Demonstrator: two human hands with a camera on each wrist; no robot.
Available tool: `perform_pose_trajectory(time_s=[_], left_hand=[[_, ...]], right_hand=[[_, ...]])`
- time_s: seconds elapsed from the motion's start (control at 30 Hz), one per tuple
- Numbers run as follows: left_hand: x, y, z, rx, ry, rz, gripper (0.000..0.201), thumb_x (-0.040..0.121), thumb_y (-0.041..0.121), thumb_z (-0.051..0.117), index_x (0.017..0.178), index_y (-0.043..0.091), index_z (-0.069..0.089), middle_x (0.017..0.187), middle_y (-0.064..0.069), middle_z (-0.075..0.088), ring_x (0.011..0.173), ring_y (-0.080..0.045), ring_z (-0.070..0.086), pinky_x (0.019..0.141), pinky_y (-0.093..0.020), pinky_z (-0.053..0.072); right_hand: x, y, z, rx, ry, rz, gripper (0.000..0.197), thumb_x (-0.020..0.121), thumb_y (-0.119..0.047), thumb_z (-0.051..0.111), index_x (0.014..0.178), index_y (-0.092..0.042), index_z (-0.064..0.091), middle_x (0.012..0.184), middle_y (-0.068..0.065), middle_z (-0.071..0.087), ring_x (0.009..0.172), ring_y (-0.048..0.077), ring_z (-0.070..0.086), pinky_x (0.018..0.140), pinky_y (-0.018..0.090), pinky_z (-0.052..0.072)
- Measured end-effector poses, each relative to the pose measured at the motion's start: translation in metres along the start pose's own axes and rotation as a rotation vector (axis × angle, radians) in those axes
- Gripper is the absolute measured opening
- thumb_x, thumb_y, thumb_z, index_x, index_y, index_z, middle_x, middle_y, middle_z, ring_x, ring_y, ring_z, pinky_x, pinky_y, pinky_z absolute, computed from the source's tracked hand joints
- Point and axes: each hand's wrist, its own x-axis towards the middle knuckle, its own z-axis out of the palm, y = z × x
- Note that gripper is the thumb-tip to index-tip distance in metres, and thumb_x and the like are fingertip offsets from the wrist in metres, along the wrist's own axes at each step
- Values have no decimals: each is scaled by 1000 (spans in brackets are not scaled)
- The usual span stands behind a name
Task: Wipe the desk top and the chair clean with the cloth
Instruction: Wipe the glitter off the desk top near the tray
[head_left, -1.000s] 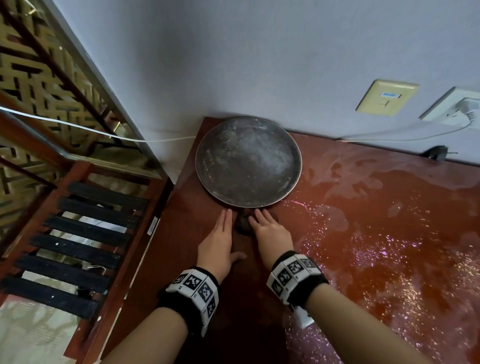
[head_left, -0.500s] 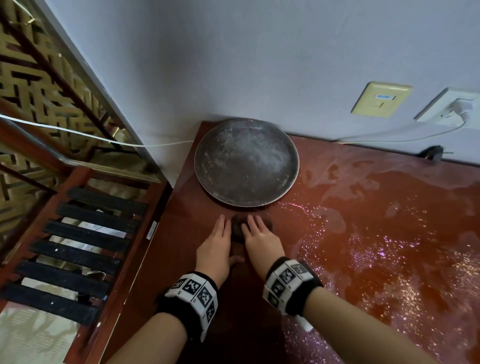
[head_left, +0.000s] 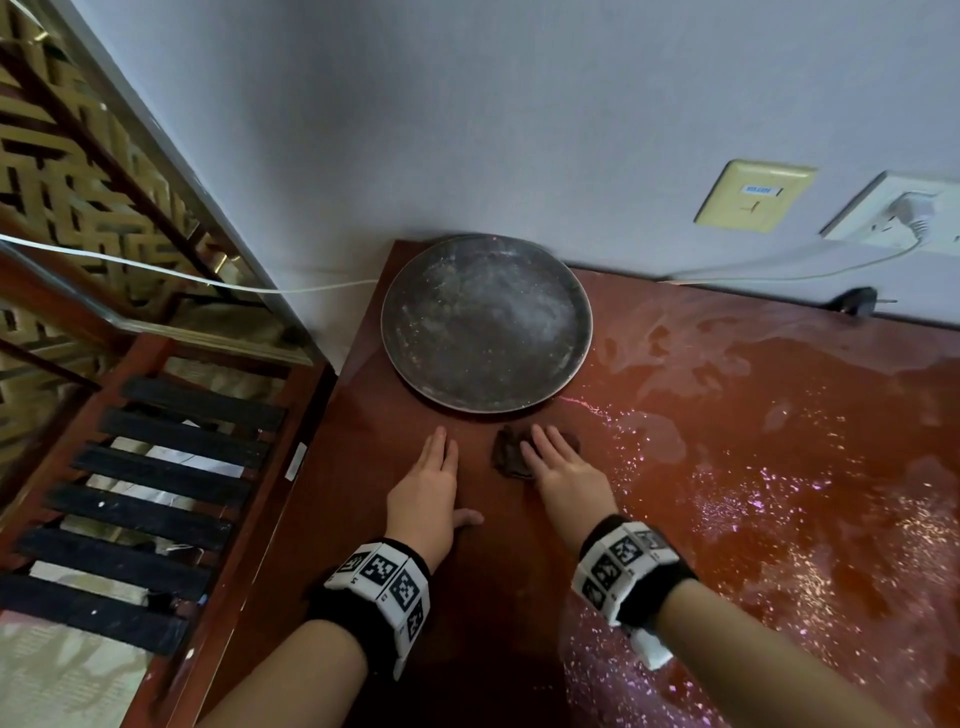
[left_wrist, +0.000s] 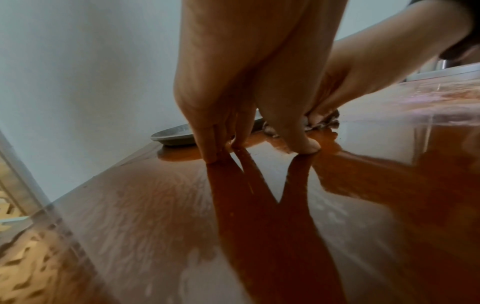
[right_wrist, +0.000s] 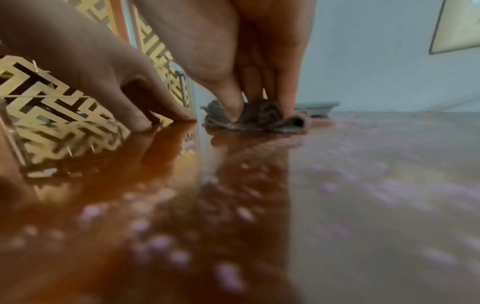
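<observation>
A small brown cloth (head_left: 506, 454) lies bunched on the glossy red-brown desk top (head_left: 727, 597), just in front of a round metal tray (head_left: 485, 322). My right hand (head_left: 556, 467) is on the cloth. In the right wrist view its thumb and fingers pinch the bunched cloth (right_wrist: 259, 117) against the desk. My left hand (head_left: 436, 467) lies flat on the bare desk to the left of the cloth, fingers straight, a short gap away from it. In the left wrist view my left hand's fingertips (left_wrist: 210, 156) touch the wood.
The tray sits in the desk's back left corner against the wall. Pale smears and specks (head_left: 779, 493) cover the desk's right part. A black plug (head_left: 857, 301) and white cables lie along the wall. Left of the desk is a wooden frame with black slats (head_left: 156, 467).
Both hands have drawn back from the tray. The left hand has slid left, away from the cloth. The right hand has moved slightly right with the cloth under it.
</observation>
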Motion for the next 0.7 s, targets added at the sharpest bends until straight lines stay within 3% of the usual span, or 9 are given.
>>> perform_pose_trajectory(time_s=[0.07,0.13,0.2,0.27,0.37,0.43,0.5,0.57,0.7], left_hand=[[0,0,-1,-6,-12,3,94,86,48,59,152,13,3,159,-5,-11,147,-15,-5,113,-23,15],[-1,0,-1,-16,-12,4,94,86,47,59,152,12,2,159,-5,-12,147,-15,-5,113,-23,16],[-2,0,-2,-17,-7,7,94,86,46,59,152,13,1,159,-5,-12,146,-14,-6,113,-23,15],[-2,0,-1,-18,-4,7,93,87,45,59,152,12,1,159,-5,-11,147,-15,-5,114,-22,14],[-1,-1,-1,-17,5,16,94,86,46,59,152,12,1,159,-5,-11,147,-15,-5,114,-22,13],[-1,-2,-1,-26,-2,17,94,86,46,59,152,13,0,159,-4,-12,147,-14,-5,114,-22,15],[-1,-2,-1,-32,-4,13,94,86,46,60,152,14,0,159,-3,-12,146,-13,-5,114,-23,16],[-1,-2,-1,-29,0,12,95,86,47,60,152,15,1,159,-2,-12,146,-12,-6,113,-22,16],[2,-3,-3,-19,-35,7,98,84,48,62,152,14,0,159,-2,-12,146,-13,-7,114,-22,13]], right_hand=[[7,16,-7,50,93,53,50,87,2,34,132,-10,52,146,9,39,132,21,42,94,31,47],[20,25,-15,71,50,238,55,93,3,31,145,-16,30,157,3,14,143,19,16,109,36,31],[26,14,-14,101,81,319,52,95,0,28,145,-11,28,156,6,13,144,22,13,110,39,28],[20,-3,-3,90,64,201,50,92,-2,20,138,-2,40,151,16,27,140,28,27,106,37,35],[9,0,-2,50,80,14,48,76,-4,34,106,-8,71,122,11,62,109,24,63,77,28,55],[15,25,-8,66,147,56,53,84,7,37,131,-13,54,145,4,40,131,20,43,96,33,46],[28,51,-21,88,61,232,55,93,4,32,144,-18,33,156,0,17,142,19,20,110,38,30],[41,61,-30,49,48,333,50,95,0,33,143,-15,33,155,3,18,142,23,19,109,41,30],[32,45,-20,-19,14,249,50,97,-2,31,146,-11,25,157,7,12,144,24,13,111,40,27]])
